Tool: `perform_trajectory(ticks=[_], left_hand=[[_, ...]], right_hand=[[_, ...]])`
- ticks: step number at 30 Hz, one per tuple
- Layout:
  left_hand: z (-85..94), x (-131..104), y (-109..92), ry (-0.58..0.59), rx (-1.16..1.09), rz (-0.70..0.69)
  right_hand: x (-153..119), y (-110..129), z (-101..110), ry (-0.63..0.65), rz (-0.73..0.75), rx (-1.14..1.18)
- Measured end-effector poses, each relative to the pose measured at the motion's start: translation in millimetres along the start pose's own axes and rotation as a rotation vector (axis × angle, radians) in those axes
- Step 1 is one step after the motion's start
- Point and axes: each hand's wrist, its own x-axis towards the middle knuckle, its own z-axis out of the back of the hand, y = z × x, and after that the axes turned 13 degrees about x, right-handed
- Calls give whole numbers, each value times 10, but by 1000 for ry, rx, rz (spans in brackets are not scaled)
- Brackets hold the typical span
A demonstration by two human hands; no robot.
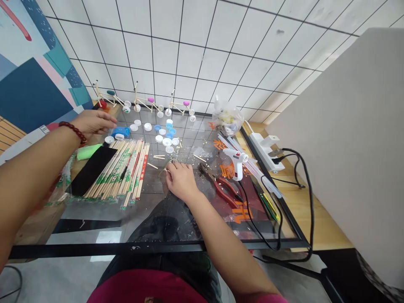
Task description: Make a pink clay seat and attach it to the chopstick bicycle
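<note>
My left hand (pixel 96 122), a beaded bracelet at its wrist, reaches over the far left of the glass tabletop. Its fingers are stretched out, just above a blue packet (pixel 121 132) and close to a red cap (pixel 102 104). My right hand (pixel 181 179) rests on the glass near the middle, fingers curled down and pressed together. A thin pale piece shows at its fingertips; what it is stays hidden. Short stick pieces (pixel 159 157) lie just beyond it. Left of it are many wrapped chopsticks (pixel 116 170), partly beside a black strip (pixel 91 170).
Three small stick-built bicycles (pixel 147 101) stand along the tiled wall. White and blue bottle caps (pixel 167 142) lie mid-table. To the right are red-handled pliers (pixel 221 185), a white glue gun (pixel 236 162), glue sticks (pixel 263 176), a cutter (pixel 269 204), a plastic bag (pixel 227 120) and a power strip (pixel 267 151) with cables.
</note>
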Motion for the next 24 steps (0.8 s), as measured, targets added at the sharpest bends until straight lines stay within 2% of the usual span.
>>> perform_trajectory(ticks=[3, 6, 9, 11, 15, 18, 21, 22, 24], left_hand=[[-78, 1, 7, -55, 429, -33], [-197, -24, -11, -118, 694, -154], [-457, -65, -32, -116, 838, -304], [-716, -97, -31, -15, 903, -389], [-1270, -142, 38, 194, 983, -493], [-1540, -131, 129, 258, 1025, -508], [-1625, -99, 191, 237, 1046, -487], [-1617, -93, 196, 241, 969, -455], [-1563, -95, 181, 301, 663, -339]], right_hand=[[4, 0, 0, -3, -1, 3], [7, -1, -4, -14, 2, 2], [8, -2, -6, -23, 10, 1], [8, -1, -5, -25, 11, 0], [4, -4, -11, -32, 16, -8], [3, -11, -23, -34, 25, -17], [7, -16, -25, -29, 22, -13], [9, -16, -23, -28, 19, -9], [12, -14, -15, -24, 14, 0]])
